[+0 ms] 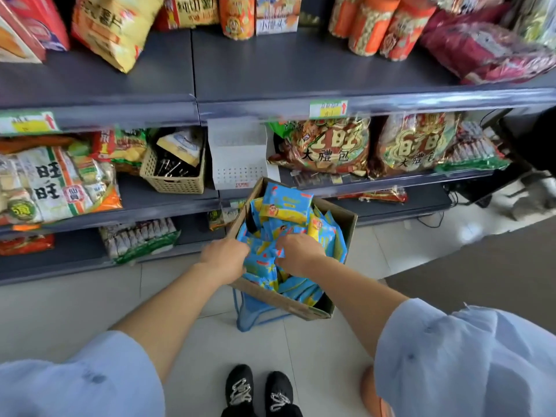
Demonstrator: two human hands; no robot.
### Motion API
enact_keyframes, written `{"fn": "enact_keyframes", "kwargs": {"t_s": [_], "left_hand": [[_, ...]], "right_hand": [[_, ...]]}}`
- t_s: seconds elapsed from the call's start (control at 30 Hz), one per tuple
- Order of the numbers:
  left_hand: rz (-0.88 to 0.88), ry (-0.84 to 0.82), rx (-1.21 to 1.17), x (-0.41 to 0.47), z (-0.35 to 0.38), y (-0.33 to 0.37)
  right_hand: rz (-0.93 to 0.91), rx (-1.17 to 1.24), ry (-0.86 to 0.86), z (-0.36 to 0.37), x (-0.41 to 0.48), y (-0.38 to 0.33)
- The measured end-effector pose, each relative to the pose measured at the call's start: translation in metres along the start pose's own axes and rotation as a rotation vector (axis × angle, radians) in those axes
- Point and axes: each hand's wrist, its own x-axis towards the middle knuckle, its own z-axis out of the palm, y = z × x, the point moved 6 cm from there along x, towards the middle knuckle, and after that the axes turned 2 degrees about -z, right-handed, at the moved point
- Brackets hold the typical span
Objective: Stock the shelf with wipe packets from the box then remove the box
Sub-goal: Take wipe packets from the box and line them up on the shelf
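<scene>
A brown cardboard box stands in front of the shelves on a blue stool. It holds several blue and yellow wipe packets. Both my hands reach into it from the near side. My left hand has its fingers curled round packets at the box's left edge. My right hand grips packets in the middle of the box. The fingertips of both hands are hidden among the packets. A white display tray sits on the middle shelf just behind the box.
Grey shelves carry large snack bags at every level. A beige plastic basket stands left of the white tray. The top shelf has bare room in its middle. Tiled floor lies under my black shoes; a dark mat lies to the right.
</scene>
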Motion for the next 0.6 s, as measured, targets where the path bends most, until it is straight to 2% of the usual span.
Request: {"fn": "enact_keyframes", "kwargs": {"t_s": [0.17,0.37,0.47,0.6], "left_hand": [[0.038,-0.111,-0.010,0.026,0.038,-0.002],[0.095,-0.223,-0.024,0.046,0.055,-0.003],[0.100,-0.202,-0.067,0.044,0.055,0.000],[0.121,-0.108,-0.293,0.037,0.035,0.001]], "right_hand": [[-0.027,0.053,0.010,0.038,0.024,-0.007],[-0.033,0.060,0.062,0.046,0.040,-0.008],[-0.026,0.104,0.090,0.035,0.040,-0.006],[-0.003,0.197,0.108,0.010,0.033,0.003]]}}
